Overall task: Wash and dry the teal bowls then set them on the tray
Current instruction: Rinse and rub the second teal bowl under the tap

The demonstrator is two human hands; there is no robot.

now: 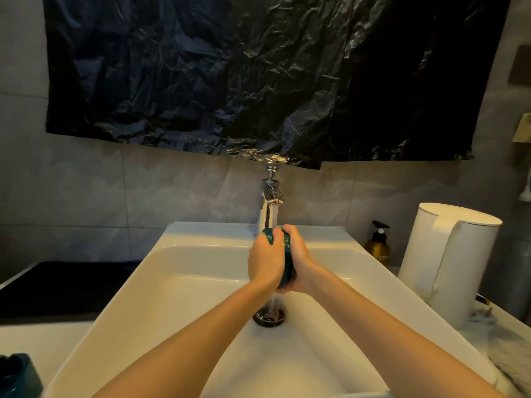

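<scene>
A teal bowl (287,261) is held on edge under the running chrome tap (269,208), over the white sink (184,271). My left hand (265,258) grips its left side, fingers curled over the rim. My right hand (298,259) grips its right side. Most of the bowl is hidden between the two hands. Water runs down past them into the drain (269,315). Another teal object (17,374), perhaps a second bowl, shows at the bottom left corner. A black tray (63,285) lies left of the sink.
A white kettle (451,259) and an amber pump bottle (377,245) stand right of the sink. A light cloth (508,360) lies at the right front. Black plastic sheet (258,76) covers the wall above the tap.
</scene>
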